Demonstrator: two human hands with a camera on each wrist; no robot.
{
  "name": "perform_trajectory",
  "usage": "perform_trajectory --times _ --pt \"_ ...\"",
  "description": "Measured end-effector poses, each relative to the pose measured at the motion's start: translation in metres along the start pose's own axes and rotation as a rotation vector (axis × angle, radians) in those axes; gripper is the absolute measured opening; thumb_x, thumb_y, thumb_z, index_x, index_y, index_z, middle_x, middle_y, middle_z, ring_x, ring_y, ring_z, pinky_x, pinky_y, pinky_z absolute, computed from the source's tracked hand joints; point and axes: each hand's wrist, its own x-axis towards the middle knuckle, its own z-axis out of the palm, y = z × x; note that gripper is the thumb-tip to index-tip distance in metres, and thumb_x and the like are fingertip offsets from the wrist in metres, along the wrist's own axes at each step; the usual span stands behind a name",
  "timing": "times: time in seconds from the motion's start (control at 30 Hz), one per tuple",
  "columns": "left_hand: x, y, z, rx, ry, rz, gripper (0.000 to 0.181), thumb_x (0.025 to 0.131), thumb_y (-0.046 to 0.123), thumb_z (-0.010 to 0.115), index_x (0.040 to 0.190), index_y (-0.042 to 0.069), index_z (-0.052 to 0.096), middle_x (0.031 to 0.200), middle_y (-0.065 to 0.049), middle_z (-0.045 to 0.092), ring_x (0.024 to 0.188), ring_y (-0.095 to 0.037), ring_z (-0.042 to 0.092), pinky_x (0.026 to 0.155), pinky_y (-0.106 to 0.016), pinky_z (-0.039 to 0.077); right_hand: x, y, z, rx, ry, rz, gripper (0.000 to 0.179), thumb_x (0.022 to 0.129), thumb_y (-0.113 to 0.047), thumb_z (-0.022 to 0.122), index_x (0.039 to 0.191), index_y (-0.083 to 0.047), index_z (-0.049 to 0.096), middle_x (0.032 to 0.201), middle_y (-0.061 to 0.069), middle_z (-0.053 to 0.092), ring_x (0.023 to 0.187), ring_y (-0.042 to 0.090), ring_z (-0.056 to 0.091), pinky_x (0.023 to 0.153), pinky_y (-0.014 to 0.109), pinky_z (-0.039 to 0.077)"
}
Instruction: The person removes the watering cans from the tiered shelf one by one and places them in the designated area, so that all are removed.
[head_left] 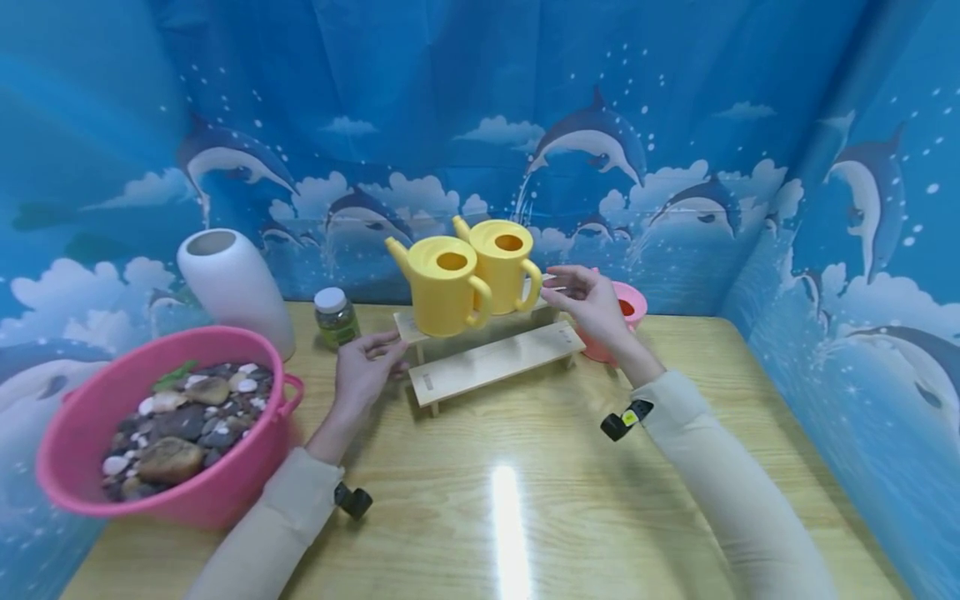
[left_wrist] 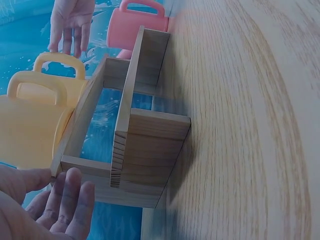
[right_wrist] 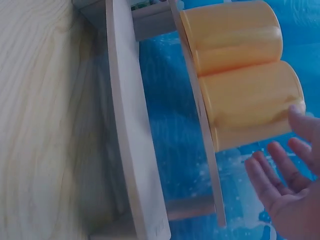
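Two yellow watering cans [head_left: 442,292] [head_left: 498,267] stand side by side on the upper tier of a two-step wooden stand [head_left: 495,362], spouts toward the back left. At the stand's left end is my left hand [head_left: 363,371]; its thumb and fingers [left_wrist: 72,190] pinch the end of the upper board. My right hand [head_left: 592,304] hovers by the right end of the upper tier, beside the right can's handle. In the right wrist view its fingers [right_wrist: 270,185] are spread and hold nothing, while the thumb overlaps a can. The lower tier carries nothing.
A pink tub [head_left: 255,442] of stones stands at the left, with a white vase [head_left: 243,287] behind it. Next to the vase is a small lidded jar [head_left: 336,321]. A pink watering can [head_left: 632,304] sits behind my right hand. Dolphin-print curtains [head_left: 450,100] enclose the table.
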Motion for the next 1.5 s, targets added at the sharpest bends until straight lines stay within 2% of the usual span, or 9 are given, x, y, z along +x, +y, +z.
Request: perform_trajectory --times 0.13,0.23,0.47,0.6,0.83,1.03,1.2,1.37,1.5 --pt "0.000 0.000 0.000 0.008 0.004 0.000 0.038 0.099 0.008 0.073 0.134 -0.005 0.065 0.119 -0.026 0.076 0.063 -0.006 0.073 0.076 -0.030 0.071 0.005 -0.004 0.009 -0.016 -0.032 0.038 0.049 0.098 -0.024 0.078 0.142 -0.008 0.063 0.138 0.017 0.070 0.120 0.031 0.070 0.111 0.041 0.060" --pt "0.000 0.000 0.000 0.011 0.009 -0.002 0.038 0.099 0.007 0.073 0.134 -0.005 0.065 0.119 -0.026 0.076 0.063 -0.006 0.073 0.075 -0.028 0.071 0.008 -0.006 0.013 -0.016 -0.042 0.069 0.048 0.098 -0.026 0.079 0.140 -0.008 0.065 0.135 0.016 0.070 0.114 0.027 0.071 0.112 0.047 0.060" --pt "0.000 0.000 0.000 0.026 0.003 -0.012 0.037 0.100 0.009 0.073 0.134 -0.002 0.066 0.122 -0.026 0.075 0.064 -0.006 0.073 0.079 -0.030 0.071 0.010 -0.010 0.018 -0.004 -0.051 0.070 0.042 0.099 -0.024 0.076 0.135 -0.005 0.067 0.124 0.014 0.070 0.097 0.016 0.070 0.099 0.040 0.067" --pt "0.000 0.000 -0.001 0.028 -0.001 -0.014 0.038 0.100 0.010 0.073 0.135 -0.002 0.066 0.123 -0.026 0.074 0.065 -0.007 0.073 0.079 -0.030 0.071 0.011 -0.011 0.019 0.011 -0.051 0.068 0.037 0.099 -0.021 0.077 0.131 -0.005 0.068 0.120 0.012 0.070 0.096 0.016 0.070 0.096 0.039 0.069" --pt "0.000 0.000 -0.001 0.024 -0.007 -0.011 0.037 0.100 0.010 0.072 0.135 -0.003 0.066 0.124 -0.028 0.073 0.065 -0.006 0.073 0.081 -0.033 0.071 0.007 -0.011 0.013 0.010 -0.007 0.070 0.035 0.100 -0.022 0.076 0.130 -0.006 0.068 0.113 0.006 0.069 0.101 0.021 0.069 0.086 0.026 0.069" --pt "0.000 0.001 -0.001 0.012 -0.003 -0.003 0.038 0.100 0.009 0.073 0.134 -0.004 0.065 0.120 -0.027 0.075 0.063 -0.006 0.072 0.078 -0.030 0.071 -0.006 -0.009 -0.011 0.014 0.063 -0.039 0.033 0.100 -0.020 0.075 0.127 -0.002 0.068 0.100 -0.004 0.068 0.093 0.012 0.070 0.079 0.021 0.068" --pt "-0.001 0.002 0.000 0.008 -0.006 0.003 0.039 0.100 0.010 0.073 0.134 -0.005 0.065 0.119 -0.027 0.075 0.063 -0.006 0.072 0.077 -0.029 0.071 -0.021 -0.008 -0.042 -0.014 0.161 -0.107 0.024 0.099 -0.018 0.077 0.118 -0.007 0.071 0.092 -0.010 0.068 0.084 0.005 0.071 0.075 0.018 0.067" --pt "-0.001 0.001 0.000 0.015 -0.006 0.009 0.037 0.100 0.010 0.073 0.134 -0.005 0.066 0.120 -0.028 0.075 0.063 -0.006 0.072 0.074 -0.026 0.071 -0.036 -0.007 -0.076 0.098 0.253 -0.127 0.015 0.096 -0.011 0.078 0.110 -0.014 0.073 0.088 -0.010 0.073 0.082 0.005 0.076 0.073 0.018 0.068" --pt "0.000 0.000 -0.001 0.019 -0.004 0.009 0.037 0.100 0.010 0.073 0.133 -0.005 0.066 0.120 -0.028 0.075 0.063 -0.006 0.072 0.075 -0.026 0.071 -0.046 -0.001 -0.105 0.199 0.311 -0.142 0.015 0.095 -0.008 0.077 0.109 -0.013 0.075 0.090 -0.009 0.076 0.083 0.004 0.077 0.072 0.019 0.069"
